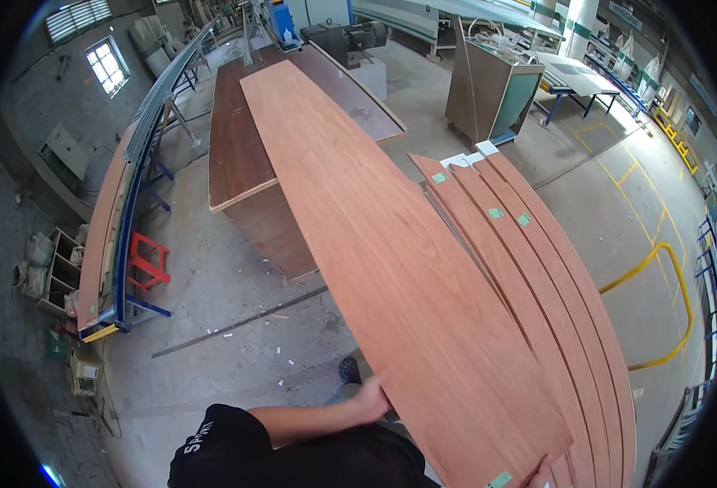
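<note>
A long, wide reddish-brown wooden board stretches from my body away to the far left. Its far end lies over a dark brown wooden worktop. My left hand is closed on the board's left edge, fingers hidden beneath it. At the near right corner, my right hand grips the board's end and shows only in part. A small green label sits on the board close to that hand. To the right, several narrower boards lie side by side, with green labels near their far ends.
A long blue-framed rack runs along the left wall, with a red stool beside it. A wooden cart stands beyond the boards. A curved yellow rail rises at the right. Scraps and a dark strip lie on the floor.
</note>
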A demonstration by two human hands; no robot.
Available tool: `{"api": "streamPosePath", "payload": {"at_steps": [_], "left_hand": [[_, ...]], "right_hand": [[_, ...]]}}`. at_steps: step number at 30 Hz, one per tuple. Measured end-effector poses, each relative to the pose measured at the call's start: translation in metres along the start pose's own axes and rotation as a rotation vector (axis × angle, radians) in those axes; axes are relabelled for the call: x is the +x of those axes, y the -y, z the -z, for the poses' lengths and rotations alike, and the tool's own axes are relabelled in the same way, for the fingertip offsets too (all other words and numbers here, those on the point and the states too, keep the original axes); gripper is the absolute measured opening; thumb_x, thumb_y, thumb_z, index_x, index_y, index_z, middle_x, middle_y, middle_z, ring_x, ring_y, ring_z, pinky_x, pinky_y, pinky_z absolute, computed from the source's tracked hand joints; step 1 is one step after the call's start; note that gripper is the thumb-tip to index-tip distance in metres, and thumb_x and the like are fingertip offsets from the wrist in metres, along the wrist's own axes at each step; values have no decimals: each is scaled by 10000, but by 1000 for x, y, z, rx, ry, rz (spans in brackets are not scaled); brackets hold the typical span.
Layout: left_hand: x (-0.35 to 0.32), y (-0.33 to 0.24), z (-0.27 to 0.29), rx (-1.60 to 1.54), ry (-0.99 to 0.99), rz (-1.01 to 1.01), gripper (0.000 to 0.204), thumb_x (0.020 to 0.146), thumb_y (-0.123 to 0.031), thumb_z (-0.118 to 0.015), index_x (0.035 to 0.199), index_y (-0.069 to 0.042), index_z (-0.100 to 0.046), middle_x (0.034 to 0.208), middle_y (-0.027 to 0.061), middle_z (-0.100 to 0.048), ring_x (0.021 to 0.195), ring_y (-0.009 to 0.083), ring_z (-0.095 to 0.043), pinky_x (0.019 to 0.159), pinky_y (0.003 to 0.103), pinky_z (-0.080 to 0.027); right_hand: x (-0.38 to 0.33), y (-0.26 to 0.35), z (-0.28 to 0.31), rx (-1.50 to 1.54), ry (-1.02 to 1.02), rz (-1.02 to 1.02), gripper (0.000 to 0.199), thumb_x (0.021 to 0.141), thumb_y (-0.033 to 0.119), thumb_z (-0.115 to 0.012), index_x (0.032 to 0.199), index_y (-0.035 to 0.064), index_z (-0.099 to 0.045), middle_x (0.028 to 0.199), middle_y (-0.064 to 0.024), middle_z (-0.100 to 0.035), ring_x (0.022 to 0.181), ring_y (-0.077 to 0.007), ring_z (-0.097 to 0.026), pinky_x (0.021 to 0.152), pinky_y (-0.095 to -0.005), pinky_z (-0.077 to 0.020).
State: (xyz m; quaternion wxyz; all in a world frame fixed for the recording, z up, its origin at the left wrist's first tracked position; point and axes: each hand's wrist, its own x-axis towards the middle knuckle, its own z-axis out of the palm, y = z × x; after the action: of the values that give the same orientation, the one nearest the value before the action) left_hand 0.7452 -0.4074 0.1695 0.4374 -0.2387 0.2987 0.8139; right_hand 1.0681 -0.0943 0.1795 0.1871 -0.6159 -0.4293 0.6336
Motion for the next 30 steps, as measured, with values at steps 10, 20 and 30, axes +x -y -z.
{"api": "streamPosePath", "payload": {"at_steps": [10, 20, 30], "left_hand": [[59, -50, -23, -68, -223, -492, 573, 907, -452, -504, 1245, 5, -442, 1202, 112, -559, 1076, 258, -556, 898, 424, -475], [64, -46, -17, -186, 103, -381, 647, 910, -555, -396, 1339, -71, -371, 1327, 100, -470, 1205, 282, -454, 998, 484, -376], [82, -58, -38, -43, 113, -503, 828, 813, -738, -315, 1393, -148, -321, 1413, 72, -374, 1279, 279, -360, 1050, 470, -299]], "right_hand": [[-34, 47, 16, -105, -163, 115, 757, 888, 554, -468, 1368, -17, -339, 1330, -160, -445, 1212, -272, -420, 1029, -368, -331], [-37, 41, 66, -288, -401, 332, 592, 912, 440, -493, 1232, -57, -473, 1213, -253, -501, 1054, -292, -516, 864, -398, -460], [-40, -55, 173, 263, -430, 958, 555, 893, 350, -528, 1295, -14, -408, 1192, -165, -516, 1021, -226, -518, 771, -394, -472]]}}
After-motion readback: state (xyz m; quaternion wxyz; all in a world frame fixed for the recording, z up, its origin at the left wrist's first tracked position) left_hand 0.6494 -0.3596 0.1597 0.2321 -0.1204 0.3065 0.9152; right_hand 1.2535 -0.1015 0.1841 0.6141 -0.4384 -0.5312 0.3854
